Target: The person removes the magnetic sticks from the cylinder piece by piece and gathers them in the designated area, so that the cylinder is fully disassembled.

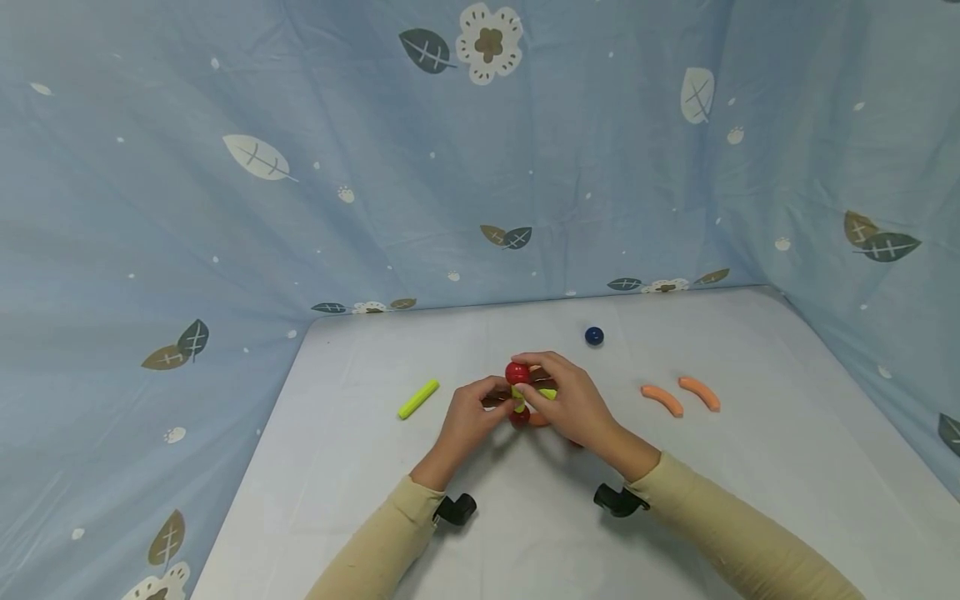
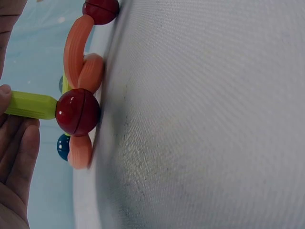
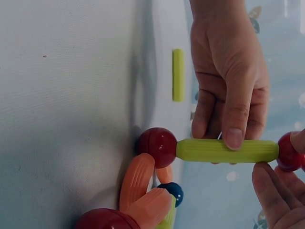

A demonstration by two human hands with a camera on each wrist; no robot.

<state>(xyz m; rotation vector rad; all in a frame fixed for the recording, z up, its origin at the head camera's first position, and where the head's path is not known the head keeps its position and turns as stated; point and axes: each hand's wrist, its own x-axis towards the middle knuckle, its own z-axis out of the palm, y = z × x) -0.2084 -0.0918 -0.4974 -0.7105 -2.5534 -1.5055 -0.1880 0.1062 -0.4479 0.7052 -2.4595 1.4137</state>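
Observation:
A yellow-green rod (image 3: 205, 150) stands upright on a red ball (image 2: 77, 112), and another red ball (image 1: 517, 372) sits on its top end. My left hand (image 1: 472, 410) pinches the rod between thumb and fingers. At the top, my right hand (image 1: 576, 402) holds the upper red ball, with some fingers touching the rod's end. Curved orange pieces (image 2: 76, 50) join the lower red ball to a further red ball (image 2: 101, 9), low on the table. Behind them a dark blue ball (image 3: 172, 192) shows in the structure. My hands hide much of it in the head view.
On the white table (image 1: 360, 500), a loose yellow-green rod (image 1: 418, 399) lies to the left. Two curved orange pieces, one nearer (image 1: 662, 401) and one farther right (image 1: 700, 393), lie at the right. A dark blue ball (image 1: 594, 336) sits toward the back, before a blue patterned cloth (image 1: 420, 192).

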